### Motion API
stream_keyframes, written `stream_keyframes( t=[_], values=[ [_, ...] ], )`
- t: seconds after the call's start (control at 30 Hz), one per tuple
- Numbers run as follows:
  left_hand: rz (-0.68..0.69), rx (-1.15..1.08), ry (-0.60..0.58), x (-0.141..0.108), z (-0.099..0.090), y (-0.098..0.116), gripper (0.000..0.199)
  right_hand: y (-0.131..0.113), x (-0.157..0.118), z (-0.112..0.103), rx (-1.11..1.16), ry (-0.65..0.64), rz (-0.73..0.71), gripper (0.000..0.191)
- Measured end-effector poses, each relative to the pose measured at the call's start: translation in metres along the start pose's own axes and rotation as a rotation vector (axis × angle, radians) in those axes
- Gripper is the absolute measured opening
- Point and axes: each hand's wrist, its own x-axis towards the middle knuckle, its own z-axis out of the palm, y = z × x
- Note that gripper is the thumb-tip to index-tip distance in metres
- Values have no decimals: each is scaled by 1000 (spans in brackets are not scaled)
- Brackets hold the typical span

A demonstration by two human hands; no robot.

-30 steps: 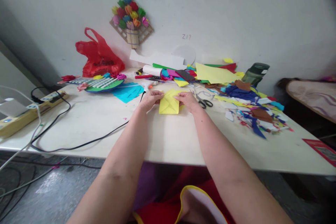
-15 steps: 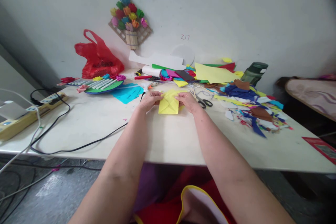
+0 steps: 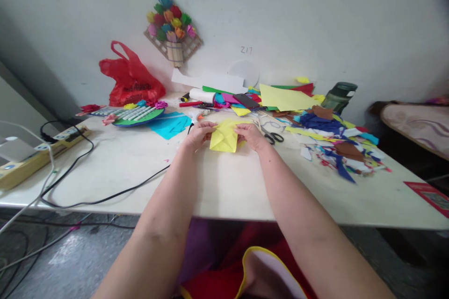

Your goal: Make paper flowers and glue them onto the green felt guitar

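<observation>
A creased piece of yellow paper (image 3: pixel 224 140) is held up between both hands over the white table (image 3: pixel 231 187). My left hand (image 3: pixel 199 135) pinches its left upper edge between thumb and fingers. On the opposite side, my right hand (image 3: pixel 251 136) grips the right upper edge the same way. Fold lines cross the paper's face, and the fingers behind it are partly hidden. Just right of my right hand lie black-handled scissors (image 3: pixel 275 138). Beyond my left hand rests a glue gun (image 3: pixel 199 114), partly covered by the hand.
Left stand a power strip (image 3: pixel 66 139) with cables, a green board with paper flowers (image 3: pixel 140 114), blue paper (image 3: pixel 170 125) and a red plastic bag (image 3: pixel 131 79). Paper scraps (image 3: pixel 343 149) heap up at right, near a dark green bottle (image 3: pixel 338 97). Coloured sheets (image 3: pixel 287 97) lie along the wall.
The yellow paper has tilted slightly, its lower edge now slanting and its lower left corner shifted a little left. Both hands keep their hold in nearly the same place.
</observation>
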Motion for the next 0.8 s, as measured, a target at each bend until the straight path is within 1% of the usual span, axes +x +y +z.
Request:
stream_keyframes(
  t=[0.13, 0.3, 0.8],
  values=[
    [14, 0, -8, 2, -2, -2, 19, 0, 1, 1, 13, 14, -13, 20],
    [35, 11, 10, 2, -2, -3, 17, 2, 3, 1, 29, 51, -30, 24],
    [35, -5, 8, 4, -1, -5, 15, -4, -1, 7, -13, 63, -94, 17]
  ],
)
